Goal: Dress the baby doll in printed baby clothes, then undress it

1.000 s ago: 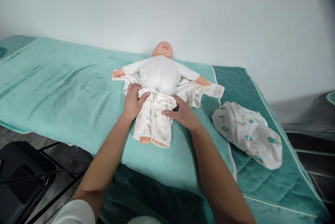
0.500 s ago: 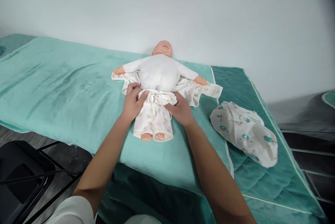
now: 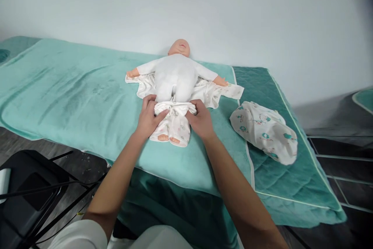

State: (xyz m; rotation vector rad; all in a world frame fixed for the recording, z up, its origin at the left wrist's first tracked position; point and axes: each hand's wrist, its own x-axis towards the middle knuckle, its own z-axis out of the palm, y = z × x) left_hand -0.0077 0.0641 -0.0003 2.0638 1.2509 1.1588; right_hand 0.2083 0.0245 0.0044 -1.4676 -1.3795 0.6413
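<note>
While both hands grip the small trousers [image 3: 174,124] at the waistband, the doll [image 3: 176,72] lies on its back just beyond them, arms spread wide. With its thumb over the front and its fingers at the side, the left hand [image 3: 148,120] is closed on one end of the band; the right hand [image 3: 201,120] pinches the other end between thumb and fingers. Between the hands, the band is bunched across the doll's thighs, and its feet [image 3: 163,137] show at the hems on the near side of the grip. Past the hands, a patterned shirt [image 3: 208,92] lies open under the doll's arms. Well to the right of the grip, a printed cloth [image 3: 264,131] sits bundled on the bed [image 3: 72,86].
</note>
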